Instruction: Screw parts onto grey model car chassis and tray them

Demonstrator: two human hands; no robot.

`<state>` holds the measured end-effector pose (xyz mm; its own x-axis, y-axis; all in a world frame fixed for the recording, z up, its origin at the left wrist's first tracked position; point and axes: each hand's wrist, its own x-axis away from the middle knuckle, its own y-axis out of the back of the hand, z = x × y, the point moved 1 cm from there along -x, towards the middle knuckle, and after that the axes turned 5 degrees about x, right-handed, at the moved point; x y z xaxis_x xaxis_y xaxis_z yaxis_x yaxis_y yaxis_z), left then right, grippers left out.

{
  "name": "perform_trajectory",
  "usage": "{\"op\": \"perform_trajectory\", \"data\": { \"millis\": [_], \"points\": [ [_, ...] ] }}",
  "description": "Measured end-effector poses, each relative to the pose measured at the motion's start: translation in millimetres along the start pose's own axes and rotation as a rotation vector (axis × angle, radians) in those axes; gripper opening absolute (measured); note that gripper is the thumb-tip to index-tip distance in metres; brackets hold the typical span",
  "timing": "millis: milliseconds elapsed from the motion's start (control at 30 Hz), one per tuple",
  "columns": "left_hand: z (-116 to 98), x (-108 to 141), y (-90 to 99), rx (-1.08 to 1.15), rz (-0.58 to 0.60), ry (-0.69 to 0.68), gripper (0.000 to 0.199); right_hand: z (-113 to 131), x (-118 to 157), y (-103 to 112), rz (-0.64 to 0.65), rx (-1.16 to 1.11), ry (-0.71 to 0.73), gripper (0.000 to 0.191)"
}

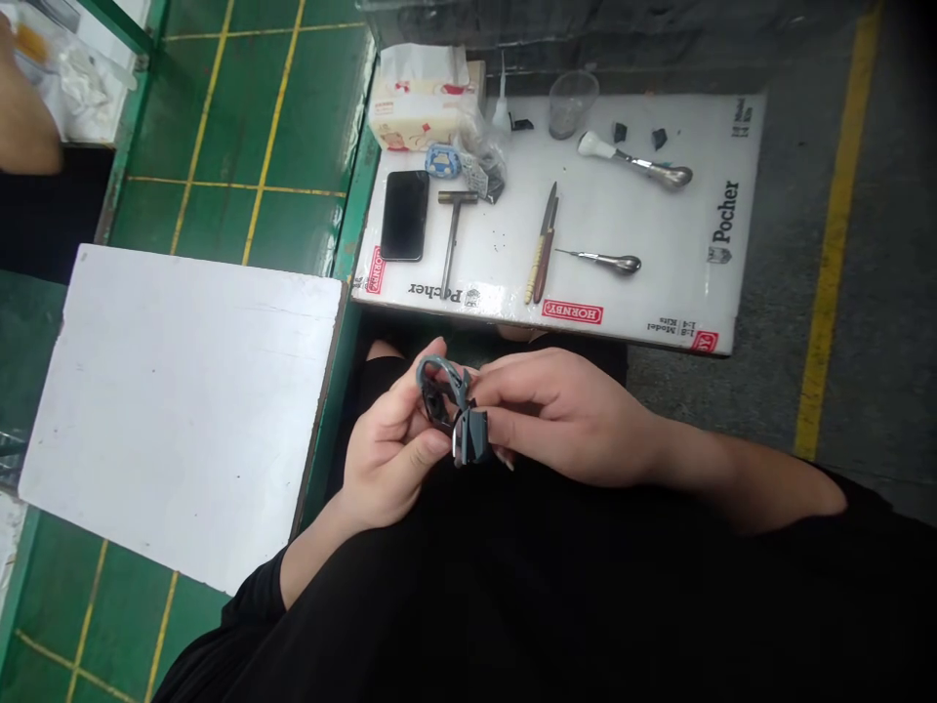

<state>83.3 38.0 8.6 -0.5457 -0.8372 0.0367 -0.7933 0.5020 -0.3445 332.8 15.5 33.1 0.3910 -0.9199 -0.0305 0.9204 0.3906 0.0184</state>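
Note:
A small dark grey and black model part (472, 434) with a curved grey arch on its upper side is held between both hands over my lap. My left hand (391, 449) grips it from the left, thumb and fingers closed on its edge. From the right, my right hand (567, 415) pinches the part's other side. Fingers cover some of the part. Beyond the hands, a white printed board (630, 303) bears a pair of tweezers (544, 249), a thin metal-handled tool (607, 262) and a T-shaped metal tool (452, 244).
A phone (405, 217), tissue pack (417, 112), clear cup (571, 105), white-tipped tool (633, 159) and small black pieces (660, 139) lie on the board. A white panel (183, 400) is at left. Another person's arm (25, 117) shows at the upper left.

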Motion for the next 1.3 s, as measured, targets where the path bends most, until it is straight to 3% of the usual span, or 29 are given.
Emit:
{"op": "perform_trajectory", "data": {
  "millis": [67,167,367,500,667,933,1100,1300],
  "points": [
    [2.5,-2.3,-2.9,0.168,-0.016,0.095,0.054,-3.2,-1.1,0.2,0.071,-0.211,-0.171,0.037],
    [4.9,-2.7,-0.4,0.272,-0.005,0.106,0.053,-4.7,0.0,-0.8,0.057,-0.365,-0.239,0.036],
    [6.4,2.2,12.5,0.155,0.085,-0.048,0.064,1.6,0.8,1.2,-0.052,-0.141,-0.038,0.008],
    [8.2,-1.5,10.9,0.196,0.007,-0.024,0.061,2.4,-1.1,0.7,-0.106,-0.077,0.019,0.004],
    [11.6,-9.4,9.0,0.353,-0.158,0.177,0.055,-9.9,-5.3,-1.3,-0.248,-0.22,-0.148,0.033],
    [16.6,-13.3,9.2,0.576,-0.093,0.492,0.055,-35.1,-22.4,-2.2,-0.177,-0.281,-0.286,0.06],
    [18.4,-13.1,9.4,0.62,-0.147,0.562,0.053,-41.4,-28.3,-3.0,-0.177,-0.31,-0.36,0.062],
    [18.8,-9.5,7.7,0.556,-0.158,0.546,0.05,-38.5,-25.4,-4.0,-0.174,-0.337,-0.389,0.057]
  ]
}}
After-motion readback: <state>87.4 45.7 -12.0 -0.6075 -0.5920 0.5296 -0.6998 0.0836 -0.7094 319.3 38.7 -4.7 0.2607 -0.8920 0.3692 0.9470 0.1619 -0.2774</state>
